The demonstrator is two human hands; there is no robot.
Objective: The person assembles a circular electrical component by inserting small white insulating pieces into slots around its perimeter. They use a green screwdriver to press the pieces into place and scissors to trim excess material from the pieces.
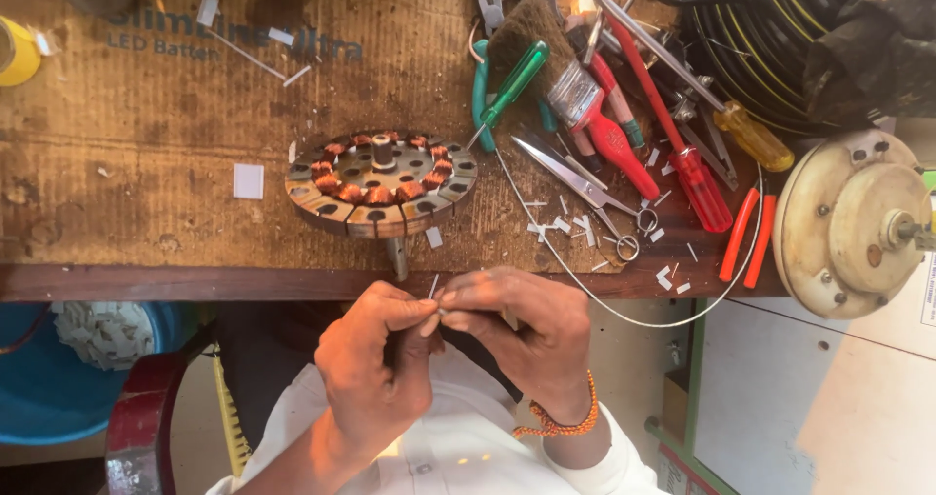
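Both hands meet just off the front edge of the worktop (146,163), fingertips pinched together on one small white strip (434,287). The left hand (375,368) curls thumb and forefinger onto the strip's lower end; the right hand (522,339), with an orange bracelet (565,422) at the wrist, nips it from the other side. The strip stands nearly upright between them, its tip poking out above the fingers.

Straight ahead of the hands, near the front edge, lies a round stator (380,183) with copper coils around a central shaft; part of the shaft sticks out over the edge. A white square (248,181) lies to its left. Toward the right end are scissors (585,191) and scattered white snippets (561,225), with a green screwdriver (507,90), a brush (556,66) and red screwdrivers (663,115) heaped behind them. Red-handled pliers (749,237) sit at the front right corner, beside a cream motor housing (853,222) off the worktop's right end. A thin wire (624,315) loops past the front edge.
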